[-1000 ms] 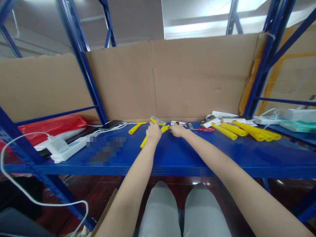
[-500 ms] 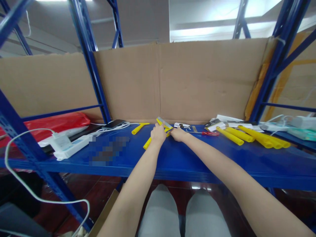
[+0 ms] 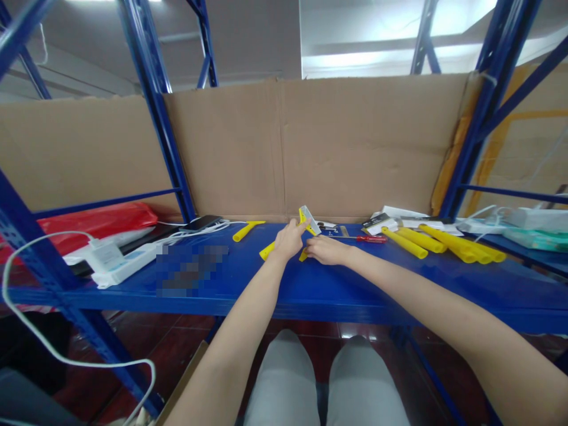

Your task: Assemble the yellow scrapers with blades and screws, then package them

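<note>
My left hand (image 3: 288, 238) is closed around a yellow scraper (image 3: 267, 251), whose handle end sticks out below my fingers. Its wide head, with a pale grey plate along the edge, rises past my fingertips. Close to its right, my right hand (image 3: 326, 249) pinches a small yellow piece (image 3: 303, 255); its full shape is hidden by the fingers. A screwdriver with a red handle (image 3: 371, 239) lies beyond my right hand, its shaft pointing toward small parts on the shelf.
A yellow T-shaped handle (image 3: 247, 229) lies left on the blue shelf (image 3: 248, 278). Several yellow tubes (image 3: 406, 242) lie at the right. A white power strip (image 3: 126, 266) with cables sits left. Cardboard (image 3: 222, 154) stands behind, between blue posts (image 3: 155, 112).
The scraper has turned in my left hand, so its head now points up and right. My right hand has moved slightly lower, a yellow piece showing at its fingertips. The view has shifted slightly.
</note>
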`<state>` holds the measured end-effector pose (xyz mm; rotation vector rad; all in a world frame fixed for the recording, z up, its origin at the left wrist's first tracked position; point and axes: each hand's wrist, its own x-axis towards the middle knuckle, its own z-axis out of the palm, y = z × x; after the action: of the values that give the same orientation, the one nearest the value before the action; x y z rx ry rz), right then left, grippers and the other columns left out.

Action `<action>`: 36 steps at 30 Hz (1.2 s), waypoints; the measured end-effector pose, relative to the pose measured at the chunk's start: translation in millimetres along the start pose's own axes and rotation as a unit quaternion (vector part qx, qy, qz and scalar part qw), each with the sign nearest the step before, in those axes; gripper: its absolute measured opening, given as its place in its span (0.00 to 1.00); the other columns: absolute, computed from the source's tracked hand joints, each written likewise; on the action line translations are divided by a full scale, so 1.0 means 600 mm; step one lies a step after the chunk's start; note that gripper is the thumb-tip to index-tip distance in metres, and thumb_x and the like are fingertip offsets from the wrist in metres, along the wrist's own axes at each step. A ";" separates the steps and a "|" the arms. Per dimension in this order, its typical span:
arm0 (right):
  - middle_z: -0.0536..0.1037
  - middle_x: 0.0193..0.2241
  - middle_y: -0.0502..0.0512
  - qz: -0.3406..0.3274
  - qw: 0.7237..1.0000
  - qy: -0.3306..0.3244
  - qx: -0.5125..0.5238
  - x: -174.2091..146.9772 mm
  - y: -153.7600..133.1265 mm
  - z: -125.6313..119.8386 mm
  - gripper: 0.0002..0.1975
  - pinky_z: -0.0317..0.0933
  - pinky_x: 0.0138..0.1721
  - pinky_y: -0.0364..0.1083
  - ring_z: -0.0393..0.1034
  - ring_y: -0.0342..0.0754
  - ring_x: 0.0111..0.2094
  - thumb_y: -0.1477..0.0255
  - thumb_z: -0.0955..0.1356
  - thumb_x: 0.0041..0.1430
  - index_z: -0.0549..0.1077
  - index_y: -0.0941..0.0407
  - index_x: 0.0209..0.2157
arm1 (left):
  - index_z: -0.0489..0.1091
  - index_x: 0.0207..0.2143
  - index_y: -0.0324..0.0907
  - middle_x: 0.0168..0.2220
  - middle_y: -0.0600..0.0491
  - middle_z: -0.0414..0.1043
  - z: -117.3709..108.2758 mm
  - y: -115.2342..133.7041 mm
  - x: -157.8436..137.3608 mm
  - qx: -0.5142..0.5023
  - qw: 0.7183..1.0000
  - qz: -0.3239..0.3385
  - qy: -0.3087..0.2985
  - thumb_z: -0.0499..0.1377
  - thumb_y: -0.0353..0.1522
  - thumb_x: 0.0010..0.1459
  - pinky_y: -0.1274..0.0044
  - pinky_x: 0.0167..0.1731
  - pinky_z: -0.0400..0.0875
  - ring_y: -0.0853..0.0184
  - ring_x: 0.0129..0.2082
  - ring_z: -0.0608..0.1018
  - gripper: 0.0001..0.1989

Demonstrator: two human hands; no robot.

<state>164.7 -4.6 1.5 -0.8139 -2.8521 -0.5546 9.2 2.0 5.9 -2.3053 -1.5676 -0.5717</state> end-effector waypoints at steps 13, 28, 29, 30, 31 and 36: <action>0.76 0.35 0.58 0.145 0.978 0.015 0.151 -0.056 0.003 -0.013 0.04 0.61 0.41 0.45 0.70 0.47 0.38 0.75 0.68 0.57 0.74 0.59 0.35 | 0.56 0.62 0.55 0.46 0.49 0.64 -0.007 0.010 -0.005 0.010 1.000 0.012 -0.027 0.45 0.30 0.65 0.74 0.43 0.69 0.62 0.48 0.73 0.25; 0.77 0.42 0.70 0.195 0.978 -0.071 -0.013 -0.057 -0.015 -0.036 0.14 0.61 0.46 0.47 0.73 0.56 0.44 0.81 0.60 0.60 0.75 0.64 0.42 | 0.58 0.62 0.56 0.47 0.48 0.65 -0.005 0.008 -0.005 0.004 0.998 0.022 -0.063 0.47 0.30 0.64 0.74 0.45 0.68 0.61 0.48 0.74 0.24; 0.77 0.42 0.70 0.203 0.977 -0.070 -0.016 -0.057 -0.015 -0.037 0.15 0.61 0.46 0.47 0.73 0.56 0.44 0.81 0.60 0.60 0.75 0.64 0.42 | 0.57 0.62 0.56 0.47 0.48 0.65 -0.005 0.009 -0.005 0.003 0.998 0.022 -0.063 0.47 0.30 0.64 0.73 0.45 0.68 0.61 0.48 0.74 0.24; 0.77 0.41 0.70 0.213 0.974 -0.071 -0.020 -0.057 -0.015 -0.038 0.15 0.61 0.47 0.48 0.73 0.56 0.44 0.82 0.59 0.60 0.75 0.64 0.42 | 0.58 0.62 0.55 0.47 0.48 0.65 -0.005 0.009 -0.005 0.002 0.998 0.021 -0.062 0.47 0.30 0.64 0.73 0.45 0.68 0.61 0.48 0.74 0.24; 0.78 0.41 0.70 0.223 0.972 -0.073 -0.024 -0.058 -0.015 -0.039 0.16 0.61 0.47 0.48 0.73 0.57 0.44 0.82 0.59 0.60 0.75 0.64 0.42 | 0.58 0.62 0.55 0.47 0.48 0.65 -0.005 0.009 -0.005 0.001 0.998 0.020 -0.062 0.47 0.30 0.64 0.73 0.45 0.68 0.60 0.48 0.74 0.24; 0.78 0.42 0.70 0.281 0.956 -0.086 -0.019 -0.065 -0.008 -0.044 0.14 0.63 0.44 0.49 0.73 0.59 0.44 0.80 0.61 0.58 0.76 0.65 0.40 | 0.58 0.62 0.55 0.46 0.48 0.65 -0.007 0.009 -0.004 0.001 0.998 0.021 -0.061 0.47 0.30 0.64 0.73 0.45 0.68 0.61 0.48 0.74 0.24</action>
<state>196.0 -37.1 15.9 -1.6679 -2.5613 -0.4712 12.7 -3.8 8.1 -2.4072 -1.5673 -0.4267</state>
